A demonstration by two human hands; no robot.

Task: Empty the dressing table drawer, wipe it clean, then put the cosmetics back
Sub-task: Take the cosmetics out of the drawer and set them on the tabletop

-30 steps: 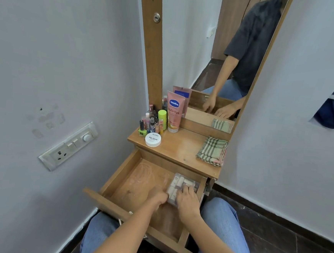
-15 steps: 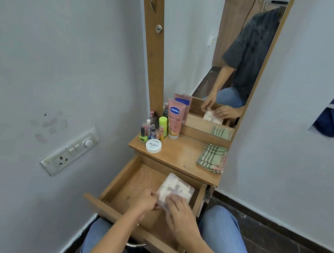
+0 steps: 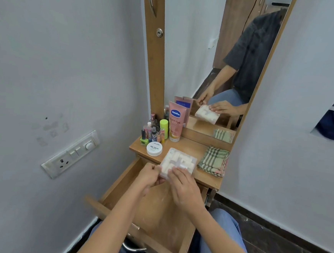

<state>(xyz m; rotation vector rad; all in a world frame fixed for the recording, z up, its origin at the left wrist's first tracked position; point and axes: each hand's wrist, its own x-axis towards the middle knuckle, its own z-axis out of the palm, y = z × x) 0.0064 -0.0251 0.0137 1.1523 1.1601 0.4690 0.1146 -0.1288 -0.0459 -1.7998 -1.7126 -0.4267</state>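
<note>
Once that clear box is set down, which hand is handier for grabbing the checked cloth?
Probably the right hand: it holds the clear box on the side nearest the checked cloth, while the left hand grips the box's opposite corner.

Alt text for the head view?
The left hand and right hand hold a clear plastic box of pale blocks above the open wooden drawer's back edge. On the tabletop: white round jar, small bottles, pink tube, folded checked cloth.
</note>
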